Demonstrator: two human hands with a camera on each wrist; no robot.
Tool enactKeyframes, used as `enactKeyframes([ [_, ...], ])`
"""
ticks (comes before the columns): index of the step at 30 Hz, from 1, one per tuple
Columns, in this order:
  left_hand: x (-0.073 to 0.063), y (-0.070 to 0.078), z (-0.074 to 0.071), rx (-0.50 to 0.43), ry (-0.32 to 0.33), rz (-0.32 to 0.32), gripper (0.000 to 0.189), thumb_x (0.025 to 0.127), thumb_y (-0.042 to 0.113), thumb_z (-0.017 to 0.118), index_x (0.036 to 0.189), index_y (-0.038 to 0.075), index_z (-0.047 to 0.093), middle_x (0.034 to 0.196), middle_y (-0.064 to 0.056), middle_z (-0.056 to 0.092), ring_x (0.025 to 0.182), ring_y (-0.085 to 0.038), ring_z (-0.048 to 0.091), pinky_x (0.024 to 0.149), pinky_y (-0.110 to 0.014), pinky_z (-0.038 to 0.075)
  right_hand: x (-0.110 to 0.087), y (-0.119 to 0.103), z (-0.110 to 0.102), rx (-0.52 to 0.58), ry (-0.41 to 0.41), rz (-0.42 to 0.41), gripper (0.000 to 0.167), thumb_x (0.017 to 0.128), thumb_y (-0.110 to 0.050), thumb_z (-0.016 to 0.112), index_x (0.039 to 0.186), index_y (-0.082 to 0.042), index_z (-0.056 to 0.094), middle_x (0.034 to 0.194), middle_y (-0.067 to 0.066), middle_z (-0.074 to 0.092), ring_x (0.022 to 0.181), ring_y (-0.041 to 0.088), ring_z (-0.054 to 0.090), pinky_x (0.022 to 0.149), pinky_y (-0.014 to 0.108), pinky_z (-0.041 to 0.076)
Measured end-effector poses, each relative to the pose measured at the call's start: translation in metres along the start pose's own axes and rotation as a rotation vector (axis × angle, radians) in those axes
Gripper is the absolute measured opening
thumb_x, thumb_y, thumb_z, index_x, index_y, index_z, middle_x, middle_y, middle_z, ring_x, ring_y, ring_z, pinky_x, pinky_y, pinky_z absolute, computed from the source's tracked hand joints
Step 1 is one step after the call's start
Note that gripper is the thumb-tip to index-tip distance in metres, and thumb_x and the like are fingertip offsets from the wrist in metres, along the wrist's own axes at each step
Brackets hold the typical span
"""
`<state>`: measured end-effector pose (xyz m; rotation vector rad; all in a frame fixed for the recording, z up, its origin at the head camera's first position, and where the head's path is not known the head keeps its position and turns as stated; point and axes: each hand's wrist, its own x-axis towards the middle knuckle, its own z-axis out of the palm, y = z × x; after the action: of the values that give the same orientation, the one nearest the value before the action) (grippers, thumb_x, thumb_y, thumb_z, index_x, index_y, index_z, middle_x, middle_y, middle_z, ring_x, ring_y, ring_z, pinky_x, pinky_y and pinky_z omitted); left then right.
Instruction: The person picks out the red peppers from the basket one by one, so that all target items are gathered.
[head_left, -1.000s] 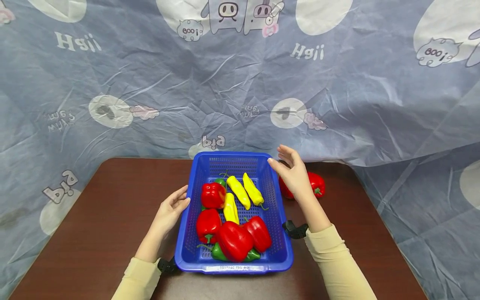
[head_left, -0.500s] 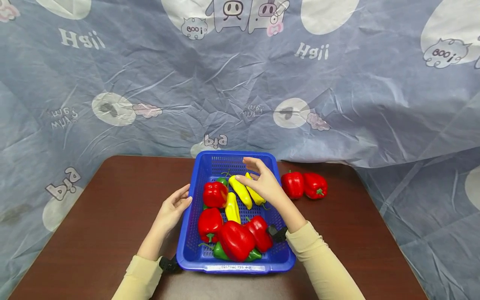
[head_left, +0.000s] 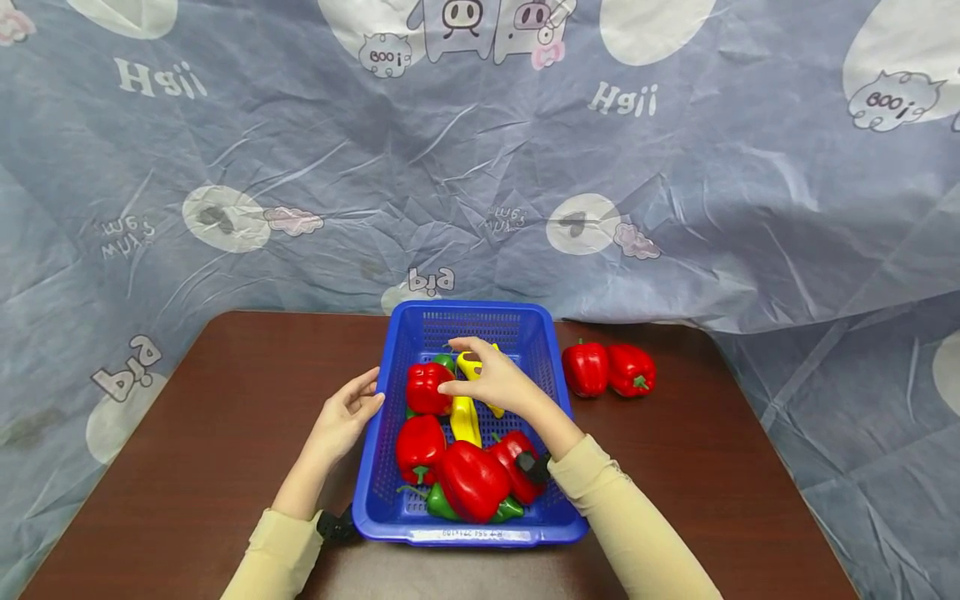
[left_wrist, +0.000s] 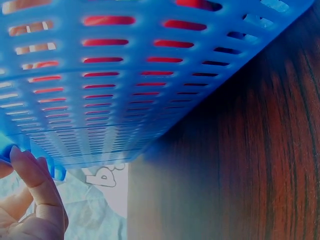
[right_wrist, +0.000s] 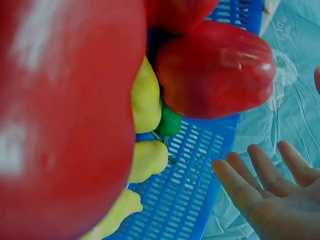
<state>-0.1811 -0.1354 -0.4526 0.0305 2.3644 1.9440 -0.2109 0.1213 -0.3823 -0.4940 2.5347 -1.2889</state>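
My left hand (head_left: pixel 337 427) is at the left rim of a blue perforated plastic basket (head_left: pixel 471 534); the left wrist view shows its fingers (left_wrist: pixel 42 185) and thumb pinching that rim. Over the basket, my right hand (head_left: pixel 497 383) hovers with spread fingers, holding nothing. Its thumb tip appears in front of a red bell pepper (head_left: pixel 424 388) at the left side. In the right wrist view this red pepper (right_wrist: pixel 217 70) lies apart from the fingers. Yellow peppers (head_left: pixel 465 422) sit below the hand, partly hidden by it.
More red bell peppers (head_left: pixel 472 482) and green peppers (head_left: pixel 441 505) lie in the near half of the basket. Two red bell peppers (head_left: pixel 586 369) rest outside it on the brown table (head_left: pixel 690 467), to the right. A grey-blue patterned cloth (head_left: pixel 480 167) hangs behind.
My right hand has moved left from beyond the basket's right rim to above the yellow peppers and the left red bell pepper. The left hand stays at the rim.
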Motion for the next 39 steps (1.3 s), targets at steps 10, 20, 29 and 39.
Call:
enactKeyframes([
  [10, -0.001, 0.003, 0.001, 0.007, -0.004, 0.011, 0.051, 0.097, 0.007, 0.060, 0.146, 0.003, 0.045, 0.128, -0.025, 0.056, 0.088, 0.006, 0.058, 0.079, -0.010, 0.048, 0.010, -0.004, 0.008, -0.108, -0.099, 0.012, 0.074, 0.084, -0.032, 0.077, 0.147, -0.011, 0.043, 0.150, 0.011, 0.045, 0.135, 0.037, 0.045, 0.107, 0.050, 0.044],
  [20, 0.000, 0.003, 0.004, 0.065, 0.006, 0.045, 0.051, 0.096, 0.004, 0.061, 0.145, 0.000, 0.046, 0.125, -0.025, 0.057, 0.086, 0.006, 0.057, 0.077, -0.009, 0.047, 0.014, 0.001, 0.015, -0.130, -0.138, 0.057, 0.080, 0.081, -0.026, 0.080, 0.148, -0.007, 0.040, 0.146, 0.013, 0.048, 0.131, 0.031, 0.048, 0.107, 0.046, 0.044],
  [29, -0.001, 0.005, 0.004, 0.106, 0.017, 0.058, 0.051, 0.096, 0.004, 0.060, 0.145, -0.001, 0.045, 0.123, -0.025, 0.058, 0.086, 0.004, 0.058, 0.076, -0.008, 0.048, 0.016, -0.004, 0.018, -0.185, -0.139, 0.044, 0.080, 0.082, -0.023, 0.080, 0.148, -0.004, 0.040, 0.147, 0.015, 0.047, 0.133, 0.031, 0.047, 0.110, 0.046, 0.041],
  [39, -0.004, 0.005, 0.004, 0.067, 0.009, 0.057, 0.050, 0.097, 0.006, 0.060, 0.145, -0.001, 0.045, 0.125, -0.026, 0.057, 0.085, 0.005, 0.058, 0.075, -0.009, 0.049, 0.017, -0.005, 0.021, -0.238, -0.096, 0.039, 0.069, 0.082, -0.023, 0.080, 0.141, -0.006, 0.048, 0.135, 0.013, 0.057, 0.122, 0.030, 0.053, 0.101, 0.043, 0.050],
])
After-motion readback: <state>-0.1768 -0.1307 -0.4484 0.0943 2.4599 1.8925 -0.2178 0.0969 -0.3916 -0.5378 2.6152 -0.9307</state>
